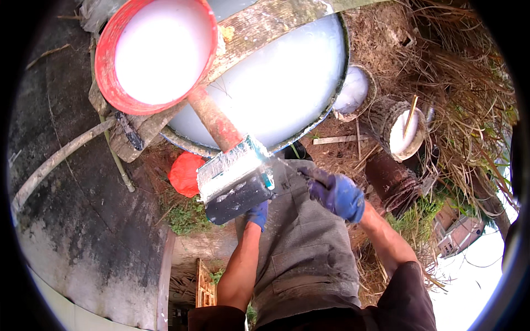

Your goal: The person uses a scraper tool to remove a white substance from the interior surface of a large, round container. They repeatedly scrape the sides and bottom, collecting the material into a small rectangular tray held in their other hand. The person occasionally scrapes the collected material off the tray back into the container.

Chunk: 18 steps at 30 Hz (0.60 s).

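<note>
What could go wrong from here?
1. The red bucket, seemingly perched on the plank, could tip if bumped, spilling its white liquid.
2. The tool in the right hand might slip toward the left hand, partly hidden by the block.
3. The block's wet-looking white coating may make it slippery.

Blue gloves (346, 198), dark sleeves (407, 298), grey pocketed trousers (309, 237)

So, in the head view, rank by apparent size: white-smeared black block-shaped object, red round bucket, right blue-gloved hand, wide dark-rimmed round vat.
Largest to smallest:
Round vat, though partly hidden
Red bucket
Block-shaped object
Right hand
</note>
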Tool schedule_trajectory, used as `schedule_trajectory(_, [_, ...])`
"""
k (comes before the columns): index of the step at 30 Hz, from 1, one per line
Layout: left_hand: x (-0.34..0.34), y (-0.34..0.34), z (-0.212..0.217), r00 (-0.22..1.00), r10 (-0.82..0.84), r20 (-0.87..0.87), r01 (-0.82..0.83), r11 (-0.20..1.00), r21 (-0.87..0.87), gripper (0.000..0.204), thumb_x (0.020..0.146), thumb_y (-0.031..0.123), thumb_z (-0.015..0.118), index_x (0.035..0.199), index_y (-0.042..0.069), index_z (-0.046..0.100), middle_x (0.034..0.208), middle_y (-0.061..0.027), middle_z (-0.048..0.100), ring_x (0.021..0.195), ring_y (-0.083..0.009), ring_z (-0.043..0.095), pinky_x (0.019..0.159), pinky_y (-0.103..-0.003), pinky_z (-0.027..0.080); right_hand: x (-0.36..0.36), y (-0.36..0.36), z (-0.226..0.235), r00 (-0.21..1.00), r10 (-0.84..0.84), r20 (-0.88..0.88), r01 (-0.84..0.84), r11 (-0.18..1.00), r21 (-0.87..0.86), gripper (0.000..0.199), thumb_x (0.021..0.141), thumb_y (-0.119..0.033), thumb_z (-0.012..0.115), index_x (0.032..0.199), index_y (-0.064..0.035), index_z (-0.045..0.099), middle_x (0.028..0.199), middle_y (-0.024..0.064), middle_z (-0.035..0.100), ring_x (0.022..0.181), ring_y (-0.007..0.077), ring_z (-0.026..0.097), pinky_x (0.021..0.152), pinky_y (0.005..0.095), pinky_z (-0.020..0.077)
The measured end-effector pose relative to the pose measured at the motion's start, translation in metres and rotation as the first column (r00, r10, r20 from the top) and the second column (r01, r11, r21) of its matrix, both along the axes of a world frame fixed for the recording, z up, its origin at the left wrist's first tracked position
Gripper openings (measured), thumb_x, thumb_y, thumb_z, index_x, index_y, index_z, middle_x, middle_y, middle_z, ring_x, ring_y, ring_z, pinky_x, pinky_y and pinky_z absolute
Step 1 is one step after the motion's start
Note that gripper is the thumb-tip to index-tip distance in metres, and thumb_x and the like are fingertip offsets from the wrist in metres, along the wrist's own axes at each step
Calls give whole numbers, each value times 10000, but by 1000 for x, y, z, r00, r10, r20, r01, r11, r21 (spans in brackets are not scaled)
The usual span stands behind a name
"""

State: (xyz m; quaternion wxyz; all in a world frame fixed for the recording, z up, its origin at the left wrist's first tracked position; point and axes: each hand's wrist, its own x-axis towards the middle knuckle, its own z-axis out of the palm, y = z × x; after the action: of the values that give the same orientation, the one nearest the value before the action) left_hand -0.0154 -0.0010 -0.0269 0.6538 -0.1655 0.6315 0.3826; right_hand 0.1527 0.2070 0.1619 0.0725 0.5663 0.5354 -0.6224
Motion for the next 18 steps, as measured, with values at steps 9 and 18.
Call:
schedule_trajectory(9, [-11,1,5,993,-106,44,106,994,14,153,969,248,651,941,110,591,664,-5,510,570,-167,497,664,-427,537,-16,17,-47,992,102,72,-99,994,-46,265,957,-273,532,1136,-106,635,768,201,679,726,397,673,667,487,533])
schedule_trajectory(18, [-12,26,15,997,-25,73,21,998,55,215,869,161,723,1058,122,628,803,25,563,662,-118,531,599,-301,482,0,-9,-53,985,148,90,-141,987,-80,394,954,-293,594,1335,-192,608,910,187,707,789,381,687,686,454,556])
